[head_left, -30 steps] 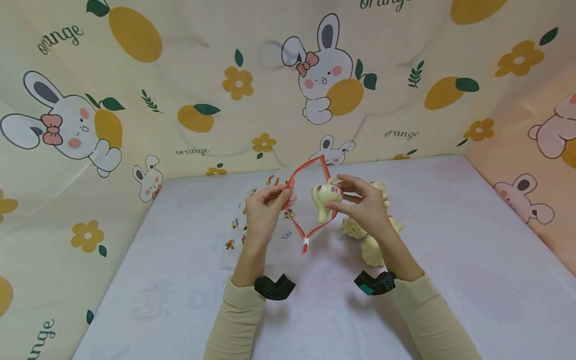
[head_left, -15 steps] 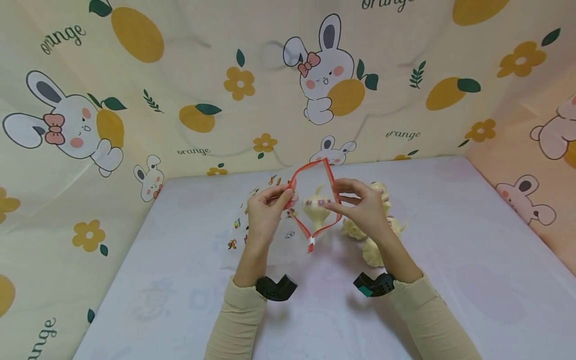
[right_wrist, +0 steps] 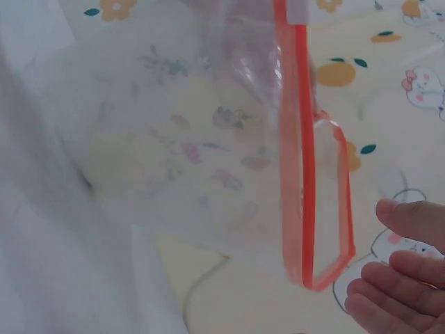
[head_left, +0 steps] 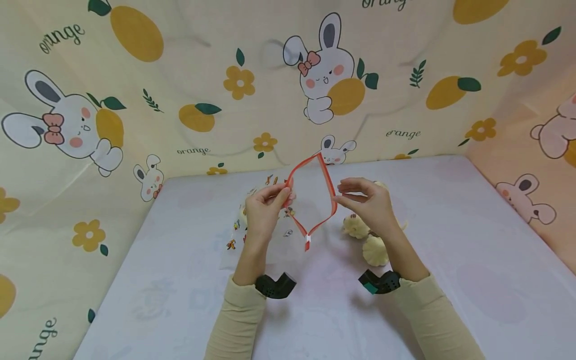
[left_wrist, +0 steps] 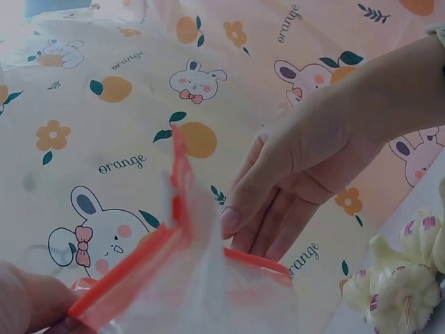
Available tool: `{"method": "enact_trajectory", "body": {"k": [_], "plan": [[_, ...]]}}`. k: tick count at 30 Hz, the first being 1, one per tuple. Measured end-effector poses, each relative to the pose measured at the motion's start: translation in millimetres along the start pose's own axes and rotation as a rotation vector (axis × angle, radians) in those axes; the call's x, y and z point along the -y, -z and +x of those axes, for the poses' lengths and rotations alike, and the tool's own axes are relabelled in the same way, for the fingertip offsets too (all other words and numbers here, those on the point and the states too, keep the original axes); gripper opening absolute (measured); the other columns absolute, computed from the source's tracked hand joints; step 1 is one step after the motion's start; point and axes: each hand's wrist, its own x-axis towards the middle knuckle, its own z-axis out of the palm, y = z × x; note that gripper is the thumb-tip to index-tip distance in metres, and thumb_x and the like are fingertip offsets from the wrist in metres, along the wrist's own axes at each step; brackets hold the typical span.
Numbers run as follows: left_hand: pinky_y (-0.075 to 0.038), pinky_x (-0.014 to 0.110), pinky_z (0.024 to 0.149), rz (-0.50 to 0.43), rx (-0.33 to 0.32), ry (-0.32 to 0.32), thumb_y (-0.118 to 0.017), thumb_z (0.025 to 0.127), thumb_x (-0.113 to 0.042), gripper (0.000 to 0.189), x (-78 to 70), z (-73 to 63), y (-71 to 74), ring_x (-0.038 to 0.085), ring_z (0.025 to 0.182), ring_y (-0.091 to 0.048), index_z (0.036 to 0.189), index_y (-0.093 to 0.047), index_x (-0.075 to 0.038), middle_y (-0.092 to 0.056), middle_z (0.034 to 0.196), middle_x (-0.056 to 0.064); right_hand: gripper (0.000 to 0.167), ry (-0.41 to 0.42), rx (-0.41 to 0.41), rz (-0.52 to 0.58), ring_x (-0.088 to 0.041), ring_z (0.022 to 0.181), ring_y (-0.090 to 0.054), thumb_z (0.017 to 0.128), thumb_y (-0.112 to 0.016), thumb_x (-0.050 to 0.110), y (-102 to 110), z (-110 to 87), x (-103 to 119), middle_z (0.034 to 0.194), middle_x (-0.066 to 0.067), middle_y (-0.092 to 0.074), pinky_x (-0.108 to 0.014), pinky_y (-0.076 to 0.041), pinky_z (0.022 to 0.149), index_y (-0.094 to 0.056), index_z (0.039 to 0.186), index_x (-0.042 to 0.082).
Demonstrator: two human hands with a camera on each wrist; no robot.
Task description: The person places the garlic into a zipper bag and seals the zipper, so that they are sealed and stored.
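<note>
My left hand (head_left: 264, 209) pinches one side of the mouth of a clear zip bag with a red-orange rim (head_left: 330, 186), which stands wide apart in a diamond shape. The slider hangs at the near corner of this rim. Just right of the opposite side, my right hand (head_left: 371, 201) holds nothing, its thumb and fingers apart. In the right wrist view, pale rounded shapes show dimly through the printed bag wall (right_wrist: 188, 160). Beneath and beside the right forearm lie several garlic bulbs (head_left: 375, 251), partly covered by the arm; purple-streaked bulbs (left_wrist: 403, 296) appear in the left wrist view.
A white-covered table (head_left: 180, 280) carries everything. Behind it and on both sides rise cloth walls (head_left: 270, 110) printed with rabbits and oranges. Each wrist wears a black camera mount (head_left: 275, 286).
The garlic bulb that my right hand held went through the bag's mouth and was let go. My right hand has drawn back slightly right, its fingers spread from the rim. The left hand keeps its grip.
</note>
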Motion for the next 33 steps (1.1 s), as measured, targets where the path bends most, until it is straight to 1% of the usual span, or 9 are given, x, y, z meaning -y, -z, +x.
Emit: {"method": "enact_trajectory", "body": {"k": [3, 9, 16, 23, 30, 33], "plan": [[-0.059, 0.015, 0.069, 0.001, -0.001, 0.006, -0.067, 0.088, -0.005, 0.020, 0.6, 0.7, -0.1, -0.001, 0.066, -0.068, 0.104, -0.070, 0.007, -0.075, 0.087, 0.012, 0.035, 0.013, -0.002, -0.023, 0.012, 0.090, -0.060, 0.083, -0.074, 0.005, 4.8, 0.0, -2.0, 0.109, -0.027, -0.068, -0.005, -0.054, 0.080, -0.064, 0.114, -0.006], [-0.059, 0.016, 0.069, -0.001, 0.005, 0.008, -0.067, 0.088, -0.006, 0.021, 2.0, 1.9, -0.2, -0.001, 0.067, -0.068, 0.105, -0.070, 0.006, -0.075, 0.088, 0.013, 0.034, -0.015, 0.016, -0.080, 0.016, 0.087, -0.058, 0.086, -0.072, 0.011, 16.8, -1.4, -7.1, 0.108, -0.024, -0.068, -0.002, -0.051, 0.078, -0.063, 0.115, -0.004], [-0.059, 0.016, 0.068, -0.023, -0.002, -0.003, -0.067, 0.088, -0.003, 0.020, 1.7, 2.1, 0.7, -0.001, 0.066, -0.069, 0.104, -0.070, 0.008, -0.075, 0.086, 0.014, 0.032, -0.014, 0.005, -0.160, 0.020, 0.085, -0.056, 0.088, -0.069, 0.014, 30.9, -3.7, -14.0, 0.107, -0.024, -0.068, 0.000, -0.049, 0.077, -0.063, 0.114, -0.004], [-0.059, 0.016, 0.071, 0.009, 0.008, 0.011, -0.067, 0.088, -0.005, 0.021, 0.5, 1.1, 1.1, -0.001, 0.067, -0.068, 0.105, -0.070, 0.006, -0.075, 0.092, 0.017, 0.033, -0.040, 0.020, -0.210, 0.022, 0.084, -0.055, 0.089, -0.069, 0.017, 42.1, -7.6, -19.0, 0.107, -0.026, -0.068, 0.002, -0.048, 0.076, -0.063, 0.115, -0.003], [-0.059, 0.016, 0.070, 0.003, 0.006, 0.012, -0.067, 0.089, -0.005, 0.020, 0.3, 1.3, 1.8, -0.001, 0.067, -0.068, 0.105, -0.070, 0.005, -0.075, 0.092, 0.017, 0.032, -0.027, 0.021, -0.249, 0.023, 0.083, -0.054, 0.088, -0.070, 0.015, 51.2, -9.6, -20.9, 0.104, -0.023, -0.070, 0.002, -0.047, 0.075, -0.064, 0.115, -0.003], [-0.059, 0.016, 0.070, -0.002, 0.009, 0.008, -0.067, 0.089, -0.005, 0.020, 0.6, 1.5, 1.9, -0.001, 0.067, -0.069, 0.105, -0.070, 0.006, -0.075, 0.092, 0.017, 0.033, -0.033, 0.044, -0.267, 0.022, 0.082, -0.054, 0.089, -0.069, 0.016, 55.6, -11.1, -20.2, 0.104, -0.023, -0.069, 0.003, -0.047, 0.075, -0.064, 0.115, -0.003]]}}
